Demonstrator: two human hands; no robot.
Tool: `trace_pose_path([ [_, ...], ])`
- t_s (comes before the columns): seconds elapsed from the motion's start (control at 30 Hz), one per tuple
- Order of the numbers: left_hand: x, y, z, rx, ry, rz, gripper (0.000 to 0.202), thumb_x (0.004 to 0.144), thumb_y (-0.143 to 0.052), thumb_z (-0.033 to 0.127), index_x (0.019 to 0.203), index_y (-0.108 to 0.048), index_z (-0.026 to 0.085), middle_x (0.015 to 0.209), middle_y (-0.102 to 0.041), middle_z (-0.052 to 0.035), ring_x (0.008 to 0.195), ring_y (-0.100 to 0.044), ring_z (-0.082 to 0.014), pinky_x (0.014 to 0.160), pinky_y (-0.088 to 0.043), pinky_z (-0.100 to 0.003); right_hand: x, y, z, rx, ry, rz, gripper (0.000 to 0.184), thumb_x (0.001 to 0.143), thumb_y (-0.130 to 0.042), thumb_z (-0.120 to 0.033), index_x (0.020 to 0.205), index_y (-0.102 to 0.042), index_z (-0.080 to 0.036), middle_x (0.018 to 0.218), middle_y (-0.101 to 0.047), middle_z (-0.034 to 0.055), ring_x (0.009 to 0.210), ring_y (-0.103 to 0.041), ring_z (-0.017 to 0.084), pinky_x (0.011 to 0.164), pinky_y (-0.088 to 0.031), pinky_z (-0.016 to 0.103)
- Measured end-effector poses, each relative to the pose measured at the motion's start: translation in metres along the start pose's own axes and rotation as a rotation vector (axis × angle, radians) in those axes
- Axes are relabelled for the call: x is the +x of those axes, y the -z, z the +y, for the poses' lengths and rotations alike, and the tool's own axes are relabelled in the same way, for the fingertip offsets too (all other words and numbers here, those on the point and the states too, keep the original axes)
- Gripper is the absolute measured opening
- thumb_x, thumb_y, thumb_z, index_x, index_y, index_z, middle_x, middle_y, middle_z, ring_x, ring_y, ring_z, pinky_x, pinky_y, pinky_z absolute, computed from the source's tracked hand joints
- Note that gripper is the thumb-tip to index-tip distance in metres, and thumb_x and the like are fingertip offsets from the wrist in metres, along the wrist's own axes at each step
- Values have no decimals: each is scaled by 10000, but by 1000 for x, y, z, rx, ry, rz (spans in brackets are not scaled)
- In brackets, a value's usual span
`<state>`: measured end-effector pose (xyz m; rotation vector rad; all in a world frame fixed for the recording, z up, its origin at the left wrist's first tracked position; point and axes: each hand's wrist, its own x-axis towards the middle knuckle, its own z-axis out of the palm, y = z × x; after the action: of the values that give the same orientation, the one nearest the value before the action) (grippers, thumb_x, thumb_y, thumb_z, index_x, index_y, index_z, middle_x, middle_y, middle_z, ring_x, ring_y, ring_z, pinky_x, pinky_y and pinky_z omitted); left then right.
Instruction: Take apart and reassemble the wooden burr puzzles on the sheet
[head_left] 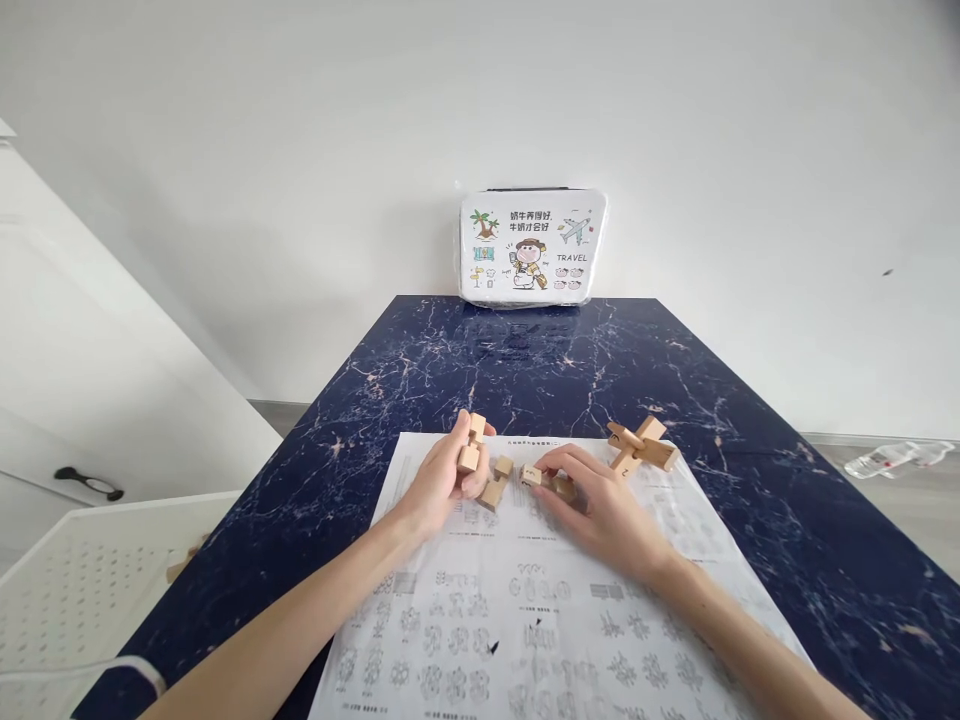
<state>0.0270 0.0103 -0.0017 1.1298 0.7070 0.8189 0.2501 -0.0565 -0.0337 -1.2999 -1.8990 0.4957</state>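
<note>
Near the top of a printed diagram sheet, my left hand is closed around a notched wooden puzzle piece, held upright between thumb and fingers. Just right of it, another notched wooden piece lies on the paper. My right hand curls its fingers over a wooden piece with a mark on its end; part of that piece is hidden under the fingers. Beyond the right hand sits a cross-shaped wooden assembly with numbers on its arms, at the sheet's upper right corner.
The table has a dark blue marbled top. A white cartoon-printed case stands at its far edge against the wall. On the left is a white perforated basket holding something wooden. A plastic bottle lies on the floor at right.
</note>
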Motion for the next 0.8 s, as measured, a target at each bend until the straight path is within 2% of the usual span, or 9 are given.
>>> trace_pose_path([
  [0.13,3,3,2,72,-19,58,552,1050,-424,711,1061,-588,184,609,-307,96,483,-153,-88,491,-155,-258,1,0,-1,11,-11,13,150,1041,-566,-343,1094,-660,-239,1058,-714,89,803,-641,214,726,-527,369],
  [0.23,2,1,3,138,-46,93,585,1035,-435,737,1154,-589,185,696,-314,79,511,-184,-86,499,-173,-261,1,2,-5,91,-74,15,233,1055,-543,-422,1148,-651,-238,903,-706,57,743,-622,206,673,-505,351],
  [0.37,-1,-3,2,273,-55,86,541,1053,-474,677,1302,-555,203,759,-343,61,557,-229,-101,516,-230,-266,3,6,-10,286,-205,-49,378,1075,-492,-541,1254,-631,-239,649,-499,-44,594,-495,168,586,-414,314],
  [0.43,-2,-4,1,318,-58,62,520,1062,-496,636,1364,-524,213,772,-358,56,574,-261,-109,526,-262,-264,4,7,-10,366,-255,-67,444,1082,-438,-597,1253,-635,-236,630,-408,-60,572,-427,163,558,-363,309],
  [0.5,-4,-5,-1,356,-57,48,524,1062,-509,622,1404,-493,225,798,-408,47,601,-335,-112,547,-310,-254,5,7,-10,469,-287,-72,491,1088,-386,-627,1261,-630,-238,650,-381,-57,577,-405,165,549,-352,308],
  [0.67,-8,-9,-1,458,-37,55,586,1036,-589,589,1482,-399,260,854,-604,16,684,-540,-137,598,-424,-242,5,10,-11,817,-326,-108,498,1081,-446,-591,1425,-573,-255,732,-457,-35,592,-448,159,569,-457,318],
  [0.8,-10,-11,2,517,-43,16,671,1029,-616,568,1564,-340,272,772,-638,32,546,-505,-107,511,-414,-214,7,12,-13,898,-285,-149,525,1075,-509,-547,1516,-500,-263,813,-573,-17,606,-544,145,640,-535,343],
])
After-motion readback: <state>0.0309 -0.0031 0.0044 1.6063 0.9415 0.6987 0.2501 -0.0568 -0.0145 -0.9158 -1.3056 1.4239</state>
